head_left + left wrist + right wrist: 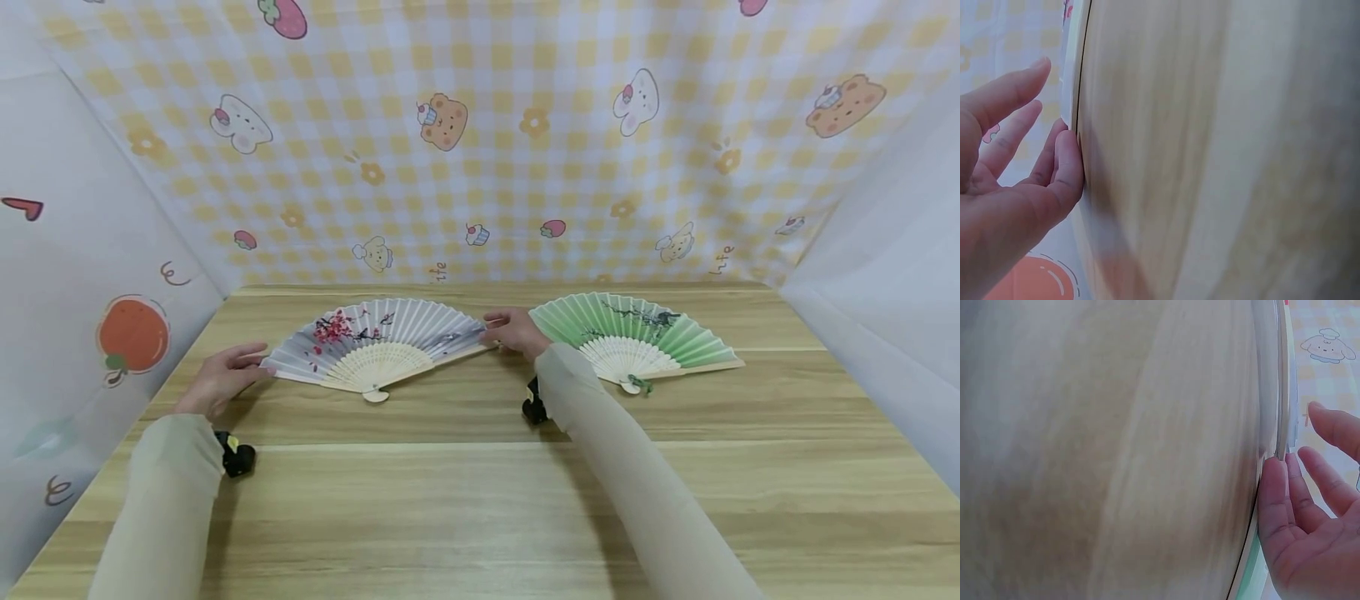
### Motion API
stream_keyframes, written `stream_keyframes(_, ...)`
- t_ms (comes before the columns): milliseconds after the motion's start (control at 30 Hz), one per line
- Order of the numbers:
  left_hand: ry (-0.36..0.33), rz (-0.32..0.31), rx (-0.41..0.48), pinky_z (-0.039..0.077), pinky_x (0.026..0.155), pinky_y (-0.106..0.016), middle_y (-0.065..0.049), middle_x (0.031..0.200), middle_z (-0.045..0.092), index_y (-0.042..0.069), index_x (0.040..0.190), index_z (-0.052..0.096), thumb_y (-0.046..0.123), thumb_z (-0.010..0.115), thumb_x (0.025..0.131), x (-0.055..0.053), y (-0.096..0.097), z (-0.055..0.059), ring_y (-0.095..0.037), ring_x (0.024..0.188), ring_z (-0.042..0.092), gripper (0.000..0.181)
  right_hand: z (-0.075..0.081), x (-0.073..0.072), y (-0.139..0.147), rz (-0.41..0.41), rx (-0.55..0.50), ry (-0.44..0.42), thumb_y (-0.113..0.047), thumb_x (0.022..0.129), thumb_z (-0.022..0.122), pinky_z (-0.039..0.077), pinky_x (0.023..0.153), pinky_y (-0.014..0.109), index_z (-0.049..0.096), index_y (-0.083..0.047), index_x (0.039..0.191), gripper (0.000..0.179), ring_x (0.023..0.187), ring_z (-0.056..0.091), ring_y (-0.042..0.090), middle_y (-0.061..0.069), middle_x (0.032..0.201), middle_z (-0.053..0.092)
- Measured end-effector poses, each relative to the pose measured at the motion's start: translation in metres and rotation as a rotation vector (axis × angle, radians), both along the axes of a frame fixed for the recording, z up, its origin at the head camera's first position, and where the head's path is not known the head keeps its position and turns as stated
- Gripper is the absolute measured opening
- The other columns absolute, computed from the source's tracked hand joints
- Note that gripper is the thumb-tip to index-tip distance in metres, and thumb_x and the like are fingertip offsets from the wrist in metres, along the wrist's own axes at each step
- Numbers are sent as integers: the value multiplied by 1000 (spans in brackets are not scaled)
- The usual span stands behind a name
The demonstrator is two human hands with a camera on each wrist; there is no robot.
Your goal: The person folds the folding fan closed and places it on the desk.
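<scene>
A grey-white folding fan [420,321] with pink blossoms lies spread on the table, its pale ribs meeting at the pivot near me. My left hand [221,379] touches its left end with the fingertips. In the left wrist view the lower fingers [1067,165] meet the fan's edge at the tabletop, and the others stay apart in the air. At the fan's right end, my right hand [516,331] rests its fingertips [1274,472] against the outer rib. Beside that hand lies a green folding fan [701,342], also spread, its left part partly behind my right hand and wrist.
Both fans lie on a wood-grain table [420,517]. A yellow checked cloth [495,183] with cartoon prints hangs behind it, and white cloth [82,250] hangs at the sides. A small black device [236,457] sits at each wrist. A green tassel [640,383] hangs from the green fan's pivot.
</scene>
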State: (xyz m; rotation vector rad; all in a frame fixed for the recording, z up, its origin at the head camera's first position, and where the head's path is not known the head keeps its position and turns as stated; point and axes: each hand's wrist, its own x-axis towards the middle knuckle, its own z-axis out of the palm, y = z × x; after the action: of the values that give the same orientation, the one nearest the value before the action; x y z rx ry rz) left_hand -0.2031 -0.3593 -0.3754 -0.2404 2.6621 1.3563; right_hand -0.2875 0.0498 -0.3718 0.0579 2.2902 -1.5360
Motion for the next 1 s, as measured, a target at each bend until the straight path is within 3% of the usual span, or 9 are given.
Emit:
stream_keyframes(133,8,8,-4,41,68,-10,-33,129,33,-3,136,25,22,58,86,1,2,0,-33,111,40,64,0,1,0,-5,-2,4,-8,80,65,46,61,24,51,-6,123,45,88,53,17,12,118,53)
stream_keyframes(267,13,16,-6,42,66,-10,-32,129,35,-3,136,27,21,58,87,1,2,1,-11,94,49,63,0,2,-1,-15,3,18,-8,79,65,46,61,23,51,-5,122,45,85,53,16,12,116,54)
stream_keyframes(400,16,24,3,42,65,-9,-31,127,36,-4,135,27,19,58,86,1,2,1,7,79,42,63,1,2,-2,-24,5,20,-7,79,65,46,61,23,52,-5,122,45,83,52,15,12,115,55)
stream_keyframes(633,-13,51,6,43,65,-11,-24,122,40,-4,135,27,20,61,84,0,5,2,1,79,43,67,1,3,-2,-23,21,33,-6,79,65,46,58,22,53,-4,120,43,81,52,14,12,111,56)
stream_keyframes(733,-39,69,5,42,71,-18,-25,125,38,-4,136,27,22,63,82,0,6,3,-12,92,45,69,1,3,-2,-16,7,44,-4,79,64,45,54,21,53,-2,120,42,76,51,13,13,107,57)
stream_keyframes(833,-63,82,11,40,81,-30,-27,128,34,-3,136,27,26,64,82,0,8,4,-27,105,39,72,0,3,-1,-8,-5,53,-2,79,63,44,52,21,53,-1,119,41,72,50,12,14,104,58)
stream_keyframes(1000,-81,87,14,37,82,-31,-25,129,34,-3,136,27,29,62,82,-1,10,5,-27,105,37,71,1,3,-1,-5,2,71,-3,79,64,47,58,24,56,-3,115,37,77,53,14,11,99,59)
